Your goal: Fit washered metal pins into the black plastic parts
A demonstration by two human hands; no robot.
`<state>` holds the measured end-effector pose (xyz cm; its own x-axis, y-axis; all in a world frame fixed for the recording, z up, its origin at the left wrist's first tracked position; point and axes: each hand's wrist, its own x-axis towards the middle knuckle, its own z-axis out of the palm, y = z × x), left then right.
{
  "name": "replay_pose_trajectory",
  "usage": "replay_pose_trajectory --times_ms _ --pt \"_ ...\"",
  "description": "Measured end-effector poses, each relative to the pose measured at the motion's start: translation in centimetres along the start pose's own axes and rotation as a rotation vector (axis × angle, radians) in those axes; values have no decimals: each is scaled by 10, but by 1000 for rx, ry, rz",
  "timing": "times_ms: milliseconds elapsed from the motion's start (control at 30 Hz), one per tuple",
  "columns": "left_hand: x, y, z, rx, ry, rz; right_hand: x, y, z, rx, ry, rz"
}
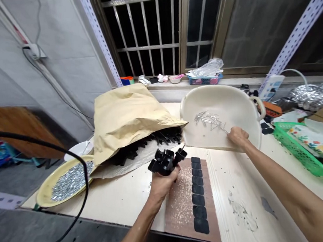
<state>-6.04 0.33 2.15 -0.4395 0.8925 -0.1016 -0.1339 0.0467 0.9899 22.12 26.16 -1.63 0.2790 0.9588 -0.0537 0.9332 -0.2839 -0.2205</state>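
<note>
My left hand (162,183) is closed around a bunch of black plastic clips (167,160), held just above a brown board (190,205) that carries a column of black pads (198,194). My right hand (238,137) reaches into a tilted cream plastic scoop (233,103), fingers pinched on a thin metal pin at the edge of a small heap of pins (209,119). A tan paper sack (127,118) lies open behind my left hand, with more black clips (152,142) spilling from its mouth.
A yellow dish of silvery metal bits (67,180) sits at the table's left corner, crossed by a black cable (81,169). A green basket (302,148) stands at the right. The window sill behind holds small items, and a white power strip (271,85) lies there.
</note>
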Motion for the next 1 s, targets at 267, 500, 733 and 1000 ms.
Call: replay_pose_trajectory --times_ms 267,500,733,1000 --pt "1 -4 -12 33 -15 44 -25 -11 -32 67 68 -234" --pt "-1 -11 -11 -120 -164 12 -150 -75 -91 979 30 -817" --pt "-17 -4 -2 -226 -367 -13 -224 -105 -89 1266 -419 -1024" --pt "-20 -3 2 -201 -444 -33 -219 -100 -70 1199 -446 -1079"
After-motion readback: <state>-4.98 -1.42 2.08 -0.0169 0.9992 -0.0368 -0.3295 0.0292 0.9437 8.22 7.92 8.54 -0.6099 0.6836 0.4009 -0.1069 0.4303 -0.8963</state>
